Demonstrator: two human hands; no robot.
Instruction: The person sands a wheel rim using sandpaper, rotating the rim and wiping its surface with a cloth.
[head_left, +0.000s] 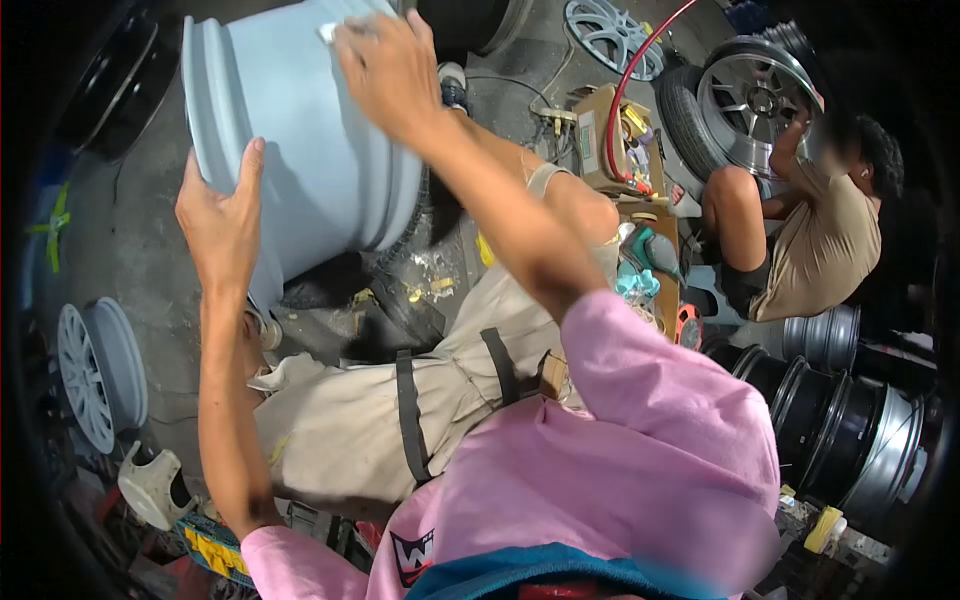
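Observation:
A light grey wheel rim [310,150] fills the upper left, its barrel turned towards me. My left hand [222,215] grips its left lip, with the thumb over the barrel side and the fingers going behind the edge. On top of the barrel, my right hand [388,75] presses down with bent fingers, slightly blurred. A small white piece [327,33], like a folded pad or sheet, sticks out at its fingertips; most of it is hidden under them.
A co-worker [820,220] crouches at the right by a silver wheel [755,95] and a tyre [688,120]. Between us stand cardboard boxes [600,125] and a red hose [620,95]. Grey rims [85,375] stand at left; dark rims [810,400] line the lower right.

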